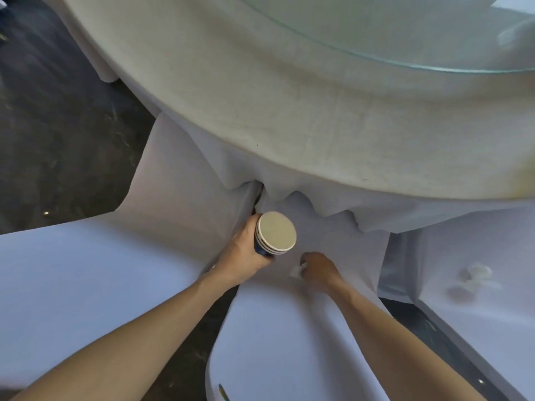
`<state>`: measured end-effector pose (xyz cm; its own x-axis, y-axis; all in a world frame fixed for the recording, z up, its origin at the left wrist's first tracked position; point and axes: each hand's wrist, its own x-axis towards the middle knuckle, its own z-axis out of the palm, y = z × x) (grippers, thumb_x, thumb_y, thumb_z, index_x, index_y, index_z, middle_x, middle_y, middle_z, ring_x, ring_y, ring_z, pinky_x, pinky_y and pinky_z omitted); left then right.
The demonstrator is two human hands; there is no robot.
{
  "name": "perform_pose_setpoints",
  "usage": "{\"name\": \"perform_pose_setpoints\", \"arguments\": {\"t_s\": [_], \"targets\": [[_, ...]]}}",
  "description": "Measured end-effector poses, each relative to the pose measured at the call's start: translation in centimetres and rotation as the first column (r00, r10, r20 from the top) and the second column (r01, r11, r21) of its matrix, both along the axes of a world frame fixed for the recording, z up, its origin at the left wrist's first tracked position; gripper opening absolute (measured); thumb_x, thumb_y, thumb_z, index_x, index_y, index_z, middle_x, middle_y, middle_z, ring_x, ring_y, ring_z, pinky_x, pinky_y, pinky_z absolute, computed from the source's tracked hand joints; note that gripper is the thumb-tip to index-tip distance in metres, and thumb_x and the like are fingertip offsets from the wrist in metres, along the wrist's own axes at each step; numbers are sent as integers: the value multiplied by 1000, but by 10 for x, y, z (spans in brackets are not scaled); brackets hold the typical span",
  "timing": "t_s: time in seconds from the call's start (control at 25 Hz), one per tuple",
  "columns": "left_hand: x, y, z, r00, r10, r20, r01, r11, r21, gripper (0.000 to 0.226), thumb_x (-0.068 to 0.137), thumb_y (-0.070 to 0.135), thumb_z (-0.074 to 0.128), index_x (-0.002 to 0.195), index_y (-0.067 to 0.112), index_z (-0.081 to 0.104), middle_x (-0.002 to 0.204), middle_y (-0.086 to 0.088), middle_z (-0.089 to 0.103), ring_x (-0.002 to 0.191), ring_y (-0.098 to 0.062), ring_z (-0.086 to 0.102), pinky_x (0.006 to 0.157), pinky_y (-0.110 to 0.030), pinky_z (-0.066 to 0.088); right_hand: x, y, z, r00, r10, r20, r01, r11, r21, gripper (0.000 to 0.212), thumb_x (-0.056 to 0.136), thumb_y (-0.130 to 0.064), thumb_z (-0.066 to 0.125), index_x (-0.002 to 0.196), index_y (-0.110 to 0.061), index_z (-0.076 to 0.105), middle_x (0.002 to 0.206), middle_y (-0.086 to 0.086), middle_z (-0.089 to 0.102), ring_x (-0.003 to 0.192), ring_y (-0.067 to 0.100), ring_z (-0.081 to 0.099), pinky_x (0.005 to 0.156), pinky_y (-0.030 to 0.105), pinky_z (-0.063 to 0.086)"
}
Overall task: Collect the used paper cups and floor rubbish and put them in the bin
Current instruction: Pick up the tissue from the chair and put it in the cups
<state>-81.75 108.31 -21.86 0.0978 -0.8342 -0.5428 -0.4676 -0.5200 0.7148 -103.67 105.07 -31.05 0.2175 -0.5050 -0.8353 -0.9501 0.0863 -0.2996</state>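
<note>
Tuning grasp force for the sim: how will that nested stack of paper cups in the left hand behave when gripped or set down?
The stack of paper cups is probably light: the left hand holds it alone. Several nested rims show, so the walls are likely stiffer than one cup's but could still crush under a hard squeeze. Laid sideways on the chair cover, its round shape may roll.

Round table under cream tablecloth, clear glass turntable disc on top. White-covered chair seat below table edge, small white crumpled scrap on it. Right white-covered seat carries crumpled white tissue wads. Dark patterned floor at left.
</note>
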Motion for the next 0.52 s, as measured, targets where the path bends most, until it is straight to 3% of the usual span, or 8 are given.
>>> {"name": "perform_pose_setpoints", "arguments": {"t_s": [0.08, 0.16, 0.24, 0.4, 0.48, 0.52], "targets": [[-11, 2, 31, 999, -46, -6, 46, 999, 2, 89, 69, 16, 89, 145, 31, 46, 139, 4, 62, 129, -16, 57, 104, -34, 50, -18, -8, 53, 981, -188, 44, 192, 975, -107, 22, 88, -15, 58, 109, -15, 64, 113, 11, 71, 99, 32, 66, 75, 32, 48], [-23, 0, 61, 996, -84, -12, 84, 996, -13, 86, 69, 15, 89, 142, 32, 49, 137, 5, 62, 127, -15, 58, 101, -30, 49, -37, -19, 109, 908, -392, 144, 416, 884, -213, 12, 89, -22, 61, 98, -15, 60, 91, 7, 73, 77, 26, 64, 60, 31, 44], [-37, -3, 92, 992, -122, -2, 122, 991, -50, 85, 67, 14, 90, 141, 29, 52, 136, 6, 63, 127, -15, 59, 103, -32, 49, -56, -28, 171, 823, -507, 257, 565, 777, -277, 18, 89, -31, 65, 86, -17, 55, 73, 1, 69, 66, 21, 58, 54, 31, 41], [-76, -9, 141, 975, -221, -8, 218, 969, -115, 87, 61, 19, 88, 139, 32, 52, 133, 9, 64, 127, -18, 60, 103, -38, 52, -83, -26, 277, 681, -572, 458, 722, 630, -286, 13, 84, -17, 65, 76, -24, 57, 82, -6, 66, 67, 25, 62, 58, 40, 54], [-100, -8, 158, 967, -254, -30, 246, 957, -151, 87, 59, 24, 85, 138, 38, 52, 131, 11, 64, 126, -16, 60, 102, -41, 53, -93, -14, 309, 668, -525, 527, 719, 638, -276, 19, 87, -8, 64, 78, -25, 63, 88, -2, 64, 61, 26, 65, 52, 44, 58], [-115, -6, 166, 964, -264, -29, 256, 952, -167, 87, 58, 26, 84, 137, 39, 52, 130, 12, 64, 125, -16, 61, 101, -41, 54, -100, -5, 319, 682, -489, 544, 696, 662, -277, 17, 90, -8, 64, 82, -23, 66, 89, 1, 65, 61, 22, 65, 50, 39, 59]]}}
